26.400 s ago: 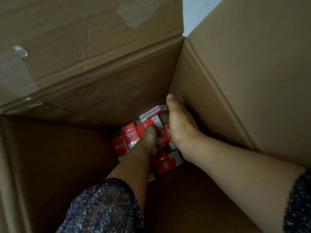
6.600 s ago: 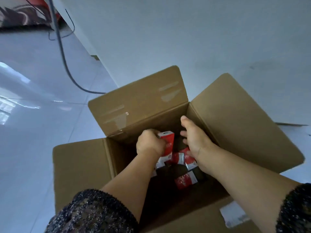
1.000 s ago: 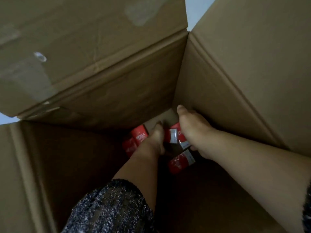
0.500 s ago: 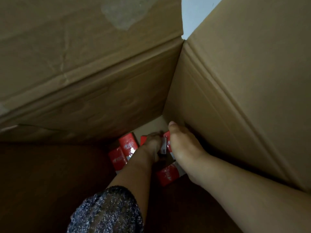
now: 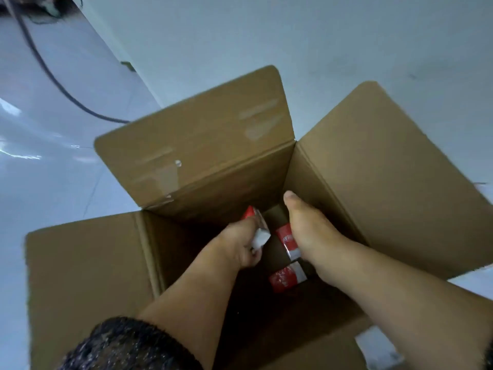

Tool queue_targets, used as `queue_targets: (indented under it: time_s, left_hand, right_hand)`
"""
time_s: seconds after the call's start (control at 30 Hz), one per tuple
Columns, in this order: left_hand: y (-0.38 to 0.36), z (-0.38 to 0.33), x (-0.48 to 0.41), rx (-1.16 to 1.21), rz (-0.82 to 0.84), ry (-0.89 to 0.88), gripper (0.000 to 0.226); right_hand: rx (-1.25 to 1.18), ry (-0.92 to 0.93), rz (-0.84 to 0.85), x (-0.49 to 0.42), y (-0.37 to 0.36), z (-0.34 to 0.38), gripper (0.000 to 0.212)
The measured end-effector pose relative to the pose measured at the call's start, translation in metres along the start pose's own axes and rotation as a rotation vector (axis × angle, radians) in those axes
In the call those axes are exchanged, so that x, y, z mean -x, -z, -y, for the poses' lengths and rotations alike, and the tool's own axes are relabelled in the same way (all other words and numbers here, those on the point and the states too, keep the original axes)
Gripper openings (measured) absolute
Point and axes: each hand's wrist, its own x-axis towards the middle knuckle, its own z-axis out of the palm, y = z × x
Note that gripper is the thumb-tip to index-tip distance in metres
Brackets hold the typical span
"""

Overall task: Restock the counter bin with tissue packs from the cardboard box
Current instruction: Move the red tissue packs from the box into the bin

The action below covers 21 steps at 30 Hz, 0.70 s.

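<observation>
An open cardboard box [image 5: 218, 145] stands on the floor with its flaps spread. Both my arms reach into it. My left hand [image 5: 240, 244] grips a red and white tissue pack [image 5: 257, 228], raised near the box's far wall. My right hand [image 5: 309, 231] is deeper on the right side and holds another red tissue pack [image 5: 286, 240]; its fingers are hidden under the palm. A third red pack [image 5: 286, 277] lies on the dark box bottom below my hands. The counter bin is out of view.
A white wall [image 5: 293, 44] rises just behind the box. A glossy pale floor [image 5: 40, 169] spreads to the left, and a dark cable [image 5: 61, 86] curves across it toward the wall. A white label [image 5: 378, 351] sits on the box's near right outside.
My head has pulled back out of the box, so the whole box and floor show. Both hands have risen from the bottom, each with a pack.
</observation>
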Motion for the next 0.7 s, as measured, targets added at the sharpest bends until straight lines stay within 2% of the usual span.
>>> queue_targets:
  time_s: [0.1, 0.2, 0.33, 0.5, 0.57, 0.7]
  left_hand:
    - [0.012, -0.001, 0.053, 0.131, 0.040, 0.011, 0.008]
    - [0.022, -0.008, 0.106, 0.316, 0.034, -0.018, 0.017]
    - [0.026, -0.021, 0.173, 0.495, 0.062, -0.207, 0.025]
    - [0.021, -0.044, 0.251, 0.570, 0.357, -0.472, 0.032]
    - [0.018, -0.054, 0.277, 0.524, 0.480, -0.595, 0.037]
    - [0.006, -0.066, 0.337, 0.398, 0.655, -0.797, 0.051]
  right_hand:
    - [-0.021, 0.046, 0.006, 0.031, 0.011, 0.024, 0.053]
    - [-0.052, 0.087, 0.023, 0.064, 0.020, 0.047, 0.054]
    - [-0.079, 0.132, 0.017, 0.108, 0.032, 0.080, 0.057]
    - [-0.133, 0.273, 0.048, 0.159, 0.046, 0.133, 0.062]
    - [-0.147, 0.366, 0.013, 0.181, 0.053, 0.157, 0.063]
    - [-0.238, 0.544, -0.094, 0.228, 0.071, 0.195, 0.079]
